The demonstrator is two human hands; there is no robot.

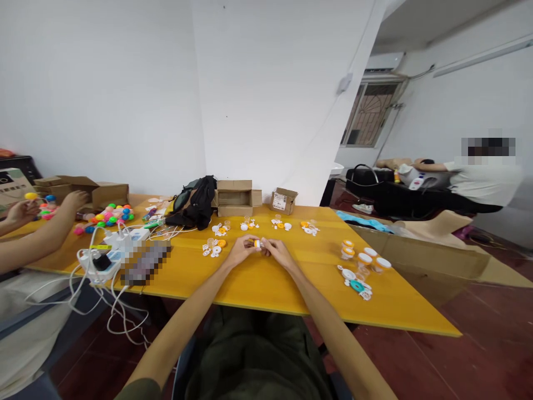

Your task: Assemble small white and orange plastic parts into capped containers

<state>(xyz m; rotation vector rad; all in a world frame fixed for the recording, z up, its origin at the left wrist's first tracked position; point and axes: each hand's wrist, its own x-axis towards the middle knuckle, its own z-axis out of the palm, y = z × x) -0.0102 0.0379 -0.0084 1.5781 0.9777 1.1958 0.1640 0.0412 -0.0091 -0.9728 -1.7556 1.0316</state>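
Over the middle of the table, my left hand (240, 251) is closed on a small orange-and-white plastic piece (257, 244). My right hand (278, 253) meets it from the other side, its fingers closed on the same piece, which they partly hide. Beyond my hands lie small groups of white and orange plastic parts (215, 248) with clear cups. To the right stand several clear containers with orange-and-white lids (365, 259). Nearer me on that side are white parts and a teal ring (357, 286).
On the left are a power strip (112, 261) with tangled white cables and a blurred-out dark object (145, 264). A black bag (195, 203) and cardboard boxes (235, 199) line the back. Another person's arms (50, 239) work by colourful balls (110, 215). A large carton (416, 261) adjoins the right edge.
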